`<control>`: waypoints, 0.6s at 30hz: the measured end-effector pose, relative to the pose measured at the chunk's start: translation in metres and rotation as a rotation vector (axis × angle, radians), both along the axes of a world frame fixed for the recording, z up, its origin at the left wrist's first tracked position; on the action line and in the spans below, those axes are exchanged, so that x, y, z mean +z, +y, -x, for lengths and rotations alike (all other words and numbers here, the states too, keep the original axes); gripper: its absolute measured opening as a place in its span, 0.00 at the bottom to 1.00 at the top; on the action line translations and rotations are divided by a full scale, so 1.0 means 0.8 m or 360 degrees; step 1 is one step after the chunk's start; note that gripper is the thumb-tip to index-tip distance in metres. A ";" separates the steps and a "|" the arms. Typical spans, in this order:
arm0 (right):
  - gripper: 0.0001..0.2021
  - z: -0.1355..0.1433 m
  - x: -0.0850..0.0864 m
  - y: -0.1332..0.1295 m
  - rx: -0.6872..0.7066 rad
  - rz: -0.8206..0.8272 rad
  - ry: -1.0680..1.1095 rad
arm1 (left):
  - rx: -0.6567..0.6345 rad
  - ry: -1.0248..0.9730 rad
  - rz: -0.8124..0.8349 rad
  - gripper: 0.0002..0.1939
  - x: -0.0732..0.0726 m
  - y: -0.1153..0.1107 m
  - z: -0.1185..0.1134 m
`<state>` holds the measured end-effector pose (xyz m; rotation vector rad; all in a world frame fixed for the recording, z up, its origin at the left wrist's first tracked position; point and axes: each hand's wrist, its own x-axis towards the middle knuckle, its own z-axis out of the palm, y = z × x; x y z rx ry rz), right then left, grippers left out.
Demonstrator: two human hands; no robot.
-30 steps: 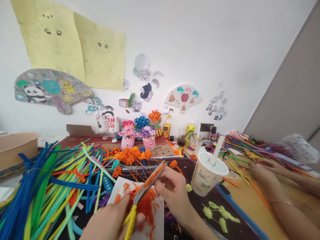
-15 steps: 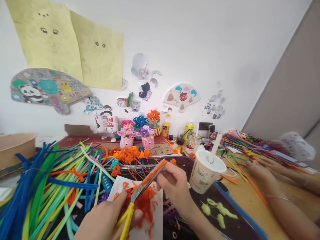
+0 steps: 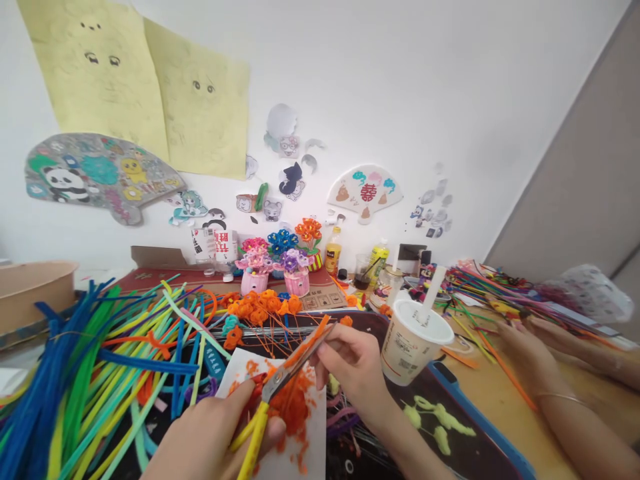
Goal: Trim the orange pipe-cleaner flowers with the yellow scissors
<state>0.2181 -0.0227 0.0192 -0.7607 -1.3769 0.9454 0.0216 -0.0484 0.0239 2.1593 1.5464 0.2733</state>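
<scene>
My left hand is closed around the yellow-handled scissors, whose blades point up and to the right. A fuzzy orange pipe cleaner strip lies along the blades. At the blade end, my right hand is closed in a pinch at the strip; its fingertips partly hide what they grip. Below the scissors, a white paper sheet is strewn with orange fuzz. Just beyond the blades lie orange pipe cleaner flowers on thin stems.
Loose coloured pipe cleaners cover the left side. A white lidded cup with a straw stands right of my right hand, near yellow-green pieces. Finished flower pots and bottles line the back. Another person's hands work at right.
The orange strip and blades have shifted slightly against each other, and my right fingers have moved a little at the blade end. My left hand keeps its hold on the scissors.
</scene>
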 end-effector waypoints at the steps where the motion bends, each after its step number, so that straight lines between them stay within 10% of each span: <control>1: 0.07 -0.001 0.001 0.000 0.0023 0.0020 -0.0012 | 0.0007 0.0017 -0.0006 0.16 0.000 0.000 0.000; 18: 0.08 -0.015 -0.009 0.013 0.0494 0.0250 0.0214 | -0.0019 -0.0124 -0.0028 0.16 0.001 0.004 -0.002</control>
